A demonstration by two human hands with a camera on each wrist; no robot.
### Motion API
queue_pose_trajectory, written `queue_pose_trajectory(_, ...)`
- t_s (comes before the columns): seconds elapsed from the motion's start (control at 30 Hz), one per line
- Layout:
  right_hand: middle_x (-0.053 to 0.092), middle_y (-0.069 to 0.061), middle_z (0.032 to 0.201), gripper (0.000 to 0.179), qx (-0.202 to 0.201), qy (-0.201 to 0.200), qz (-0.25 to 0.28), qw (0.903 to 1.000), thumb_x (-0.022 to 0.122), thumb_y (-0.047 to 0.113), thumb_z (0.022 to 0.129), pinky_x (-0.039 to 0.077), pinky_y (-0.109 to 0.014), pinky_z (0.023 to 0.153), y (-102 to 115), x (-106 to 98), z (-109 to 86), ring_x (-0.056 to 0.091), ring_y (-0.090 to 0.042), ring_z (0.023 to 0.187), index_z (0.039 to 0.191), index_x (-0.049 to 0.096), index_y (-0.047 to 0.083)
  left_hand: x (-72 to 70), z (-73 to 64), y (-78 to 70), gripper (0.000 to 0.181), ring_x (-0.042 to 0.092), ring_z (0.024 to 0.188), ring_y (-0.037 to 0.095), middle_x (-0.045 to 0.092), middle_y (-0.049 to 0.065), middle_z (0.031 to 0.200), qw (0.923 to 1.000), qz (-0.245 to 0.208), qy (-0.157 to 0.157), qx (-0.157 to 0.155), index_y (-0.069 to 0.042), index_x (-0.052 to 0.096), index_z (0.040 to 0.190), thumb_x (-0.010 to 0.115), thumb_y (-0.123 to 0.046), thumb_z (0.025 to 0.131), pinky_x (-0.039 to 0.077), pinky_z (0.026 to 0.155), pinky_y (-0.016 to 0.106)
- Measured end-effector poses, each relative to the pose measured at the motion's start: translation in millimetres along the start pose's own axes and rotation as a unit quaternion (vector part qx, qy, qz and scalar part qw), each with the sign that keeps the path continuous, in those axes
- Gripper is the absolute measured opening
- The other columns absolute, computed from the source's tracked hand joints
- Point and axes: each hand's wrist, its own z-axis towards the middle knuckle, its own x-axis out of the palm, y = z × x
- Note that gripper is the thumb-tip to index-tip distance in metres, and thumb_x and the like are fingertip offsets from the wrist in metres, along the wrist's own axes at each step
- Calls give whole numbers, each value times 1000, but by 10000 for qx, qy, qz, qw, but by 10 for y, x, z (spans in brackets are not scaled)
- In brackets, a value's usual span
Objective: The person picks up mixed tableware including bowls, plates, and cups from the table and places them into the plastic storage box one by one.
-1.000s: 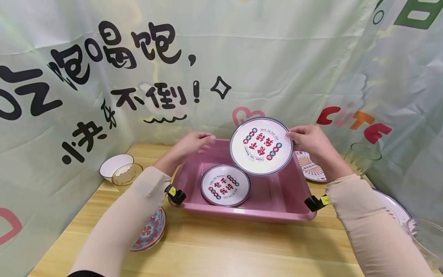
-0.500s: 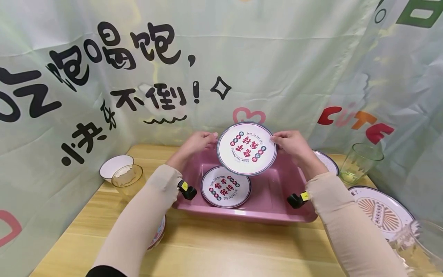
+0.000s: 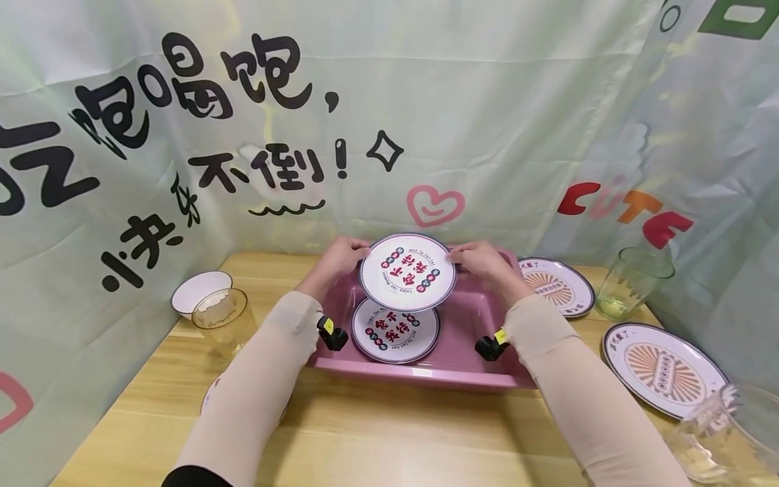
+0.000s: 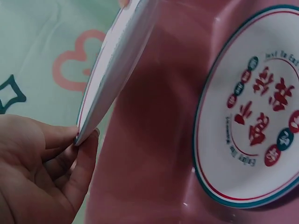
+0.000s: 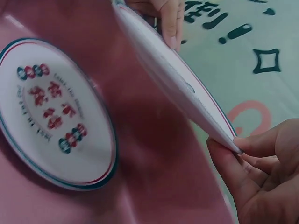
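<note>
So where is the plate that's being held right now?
In the head view the held plate is centre frame, tilted over the pink tub, pinched between left hand and right hand, above another plate.

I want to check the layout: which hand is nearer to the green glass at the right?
Right. The right hand pinches the held plate on the side toward the green glass; the left hand grips the plate's far edge.

The raised plate [image 3: 408,272] is covering the far part of the plate lying in the pink basin [image 3: 462,365]. Near the table's [image 3: 389,433] left edge, the left sleeve [image 3: 255,392] is hiding nearly all of a patterned dish [image 3: 207,400]. At the near right corner, the picture's edge is cutting off a clear glass [image 3: 730,433].
</note>
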Motion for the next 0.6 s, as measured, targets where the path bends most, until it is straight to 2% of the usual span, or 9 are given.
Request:
queue_pose_trajectory(0.13,63,-17,101,34,253,236,255,9991,56,7,98,58,-31,78,-85,47,71,64,-16,77,125,56,-13,43,21,67,25,60,104,25,66,14,120,9949,973,-162,223,-2,70,117,58,-12,99,51,81,31)
queue_pose_trajectory(0.23,64,-15,93,33,316,368,346,9982,57,5,97,58,-30,76,-143,73,101,65,-15,73,124,54,-15,70,27,97,22,62,99,25,70,12,110,9872,1503,-338,414,-3,73,112,60,-12,97,52,82,32)
queue_pose_trajectory(0.33,64,-16,93,31,267,414,189,9986,56,3,97,59,-31,75,-199,102,114,65,-16,73,121,55,-16,96,16,100,21,62,101,24,71,10,109,9793,1900,-428,547,-4,74,110,60,-14,97,50,87,35)
queue_pose_trajectory(0.5,61,-16,95,24,287,479,-138,9983,56,3,96,59,-35,76,-261,165,132,64,-17,76,113,60,-14,118,-5,107,24,62,103,24,70,10,112,9702,2365,-284,451,-4,72,114,59,-16,98,48,92,37)
queue_pose_trajectory(0.53,62,-15,94,23,294,511,-195,9981,56,3,96,59,-35,77,-269,182,131,64,-17,76,113,60,-13,120,-10,119,24,62,105,24,70,9,113,9679,2460,-265,449,-4,72,114,59,-16,98,46,96,36)
queue_pose_trajectory(0.6,61,-14,92,22,330,544,-328,9974,57,4,96,59,-34,74,-272,205,122,63,-16,73,112,61,-12,124,-13,136,24,62,104,23,70,9,114,9657,2551,-232,428,-4,72,115,58,-15,98,47,94,35)
